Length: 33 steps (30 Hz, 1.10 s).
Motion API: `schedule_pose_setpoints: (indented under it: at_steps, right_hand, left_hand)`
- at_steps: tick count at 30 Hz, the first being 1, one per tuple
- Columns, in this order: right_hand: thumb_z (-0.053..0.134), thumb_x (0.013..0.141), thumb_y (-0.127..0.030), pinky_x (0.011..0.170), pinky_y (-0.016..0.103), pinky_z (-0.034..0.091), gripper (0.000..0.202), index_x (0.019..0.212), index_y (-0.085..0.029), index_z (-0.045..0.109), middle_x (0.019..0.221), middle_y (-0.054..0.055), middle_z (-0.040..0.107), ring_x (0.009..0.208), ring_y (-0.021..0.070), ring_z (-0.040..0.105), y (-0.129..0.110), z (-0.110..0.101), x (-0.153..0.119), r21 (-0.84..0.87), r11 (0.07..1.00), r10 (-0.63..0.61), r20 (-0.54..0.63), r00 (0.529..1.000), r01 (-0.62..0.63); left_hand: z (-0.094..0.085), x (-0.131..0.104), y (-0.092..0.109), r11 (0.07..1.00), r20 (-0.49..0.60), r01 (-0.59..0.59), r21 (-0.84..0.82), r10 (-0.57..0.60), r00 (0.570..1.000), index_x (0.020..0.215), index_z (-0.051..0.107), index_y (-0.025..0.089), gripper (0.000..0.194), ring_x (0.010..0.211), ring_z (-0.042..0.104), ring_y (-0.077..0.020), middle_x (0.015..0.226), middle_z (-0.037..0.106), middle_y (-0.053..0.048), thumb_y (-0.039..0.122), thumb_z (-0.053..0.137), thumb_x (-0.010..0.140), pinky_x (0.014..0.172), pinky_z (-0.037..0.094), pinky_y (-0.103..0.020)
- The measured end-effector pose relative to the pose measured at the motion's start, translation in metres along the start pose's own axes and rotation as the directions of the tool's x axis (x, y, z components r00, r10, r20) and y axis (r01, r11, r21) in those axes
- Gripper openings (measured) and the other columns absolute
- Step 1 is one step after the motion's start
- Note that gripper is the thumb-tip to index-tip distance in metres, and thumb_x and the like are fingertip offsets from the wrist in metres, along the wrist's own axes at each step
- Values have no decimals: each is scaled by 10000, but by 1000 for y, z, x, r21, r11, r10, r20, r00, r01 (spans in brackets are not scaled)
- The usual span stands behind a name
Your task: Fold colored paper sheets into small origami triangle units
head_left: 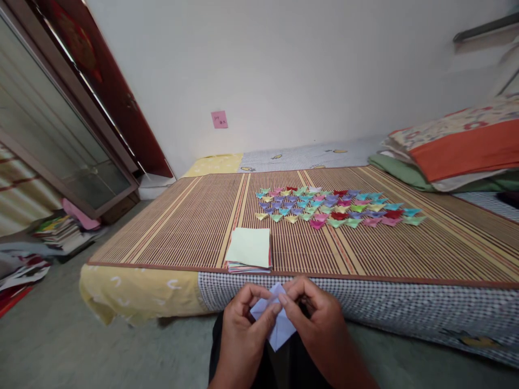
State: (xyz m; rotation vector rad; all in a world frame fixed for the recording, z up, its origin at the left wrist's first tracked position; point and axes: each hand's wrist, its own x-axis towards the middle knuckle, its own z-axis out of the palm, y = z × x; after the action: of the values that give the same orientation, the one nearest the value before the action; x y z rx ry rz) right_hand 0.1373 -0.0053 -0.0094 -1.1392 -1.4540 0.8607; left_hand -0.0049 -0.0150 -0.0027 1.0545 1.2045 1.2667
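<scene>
A pale lilac sheet of origami paper (pixel 280 327), creased and partly folded, is held over my lap. My left hand (pixel 248 329) pinches its left side between thumb and fingers. From the other side, my right hand (pixel 314 319) grips the upper right part, with its thumb close to the left thumb near the middle of the sheet. Just beyond my hands, a stack of square paper (pixel 249 247) lies at the mat's front edge, a pale green sheet on top. Farther back, several rows of small folded paper boats (pixel 332 206) in many colours stand on the mat.
The striped bamboo mat (pixel 174 227) covers a bed against a white wall bearing a pink note (pixel 219 119). Folded bedding (pixel 466 146) is piled at the right. Magazines (pixel 60 232) lie at the left, near a glass-panelled door (pixel 77 124).
</scene>
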Motion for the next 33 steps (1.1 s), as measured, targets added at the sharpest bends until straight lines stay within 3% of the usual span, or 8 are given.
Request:
schedule_pose_setpoints:
  at_steps: [10,14,21,25,27,30,33]
  right_hand:
    - [599,920,-298,618,274,455,252,692,-220,526,676,-4,597,636,160,583,-2,0,-3,-32,999,-41,-27,999,40]
    - [602,910,-286,610,278,458,244,687,-222,527,664,-3,606,625,162,583,-3,-1,-3,-48,998,-38,-34,999,37]
    - [617,904,-290,606,276,476,245,686,-227,524,675,1,623,628,165,604,-4,1,-5,11,999,-31,-31,999,32]
    - [635,903,-323,631,276,508,114,892,-211,610,748,14,677,692,186,660,-4,-1,-5,128,989,67,11,998,-68]
    - [630,910,-356,625,270,505,162,954,-200,639,755,15,679,696,187,656,-6,-3,-4,154,981,107,81,991,-118]
    - [600,932,-388,583,250,455,243,789,-196,640,684,-1,618,645,164,593,-9,-5,-4,93,990,88,141,986,-102]
    - [564,950,-390,553,244,419,294,726,-202,593,649,-14,572,610,151,551,-11,-6,-3,38,997,59,87,995,-62]
  left_hand:
    - [-1,-2,-4,994,33,29,-109,-25,999,964,643,168,413,545,555,-120,680,695,-5,440,853,736,529,450,-210]
    - [-3,-1,-1,997,83,36,-64,-31,996,850,680,149,341,537,544,-112,686,711,-23,423,851,739,525,433,-205]
    - [-6,2,7,999,145,32,-22,-29,989,698,679,148,327,505,438,-91,566,586,21,417,865,713,494,360,-194]
    - [-10,1,6,1000,155,-14,27,10,988,705,697,147,322,536,430,-101,586,560,16,439,812,776,513,359,-201]
    - [-11,0,5,996,166,-42,75,29,986,710,702,147,321,550,431,-107,593,548,14,442,790,800,520,357,-205]
    - [-10,-1,4,989,182,-63,133,38,983,695,686,150,324,559,433,-113,591,532,13,437,765,824,529,356,-210]
    - [-8,-1,3,994,182,-22,106,2,983,678,664,157,310,565,437,-117,599,534,14,415,810,769,544,371,-218]
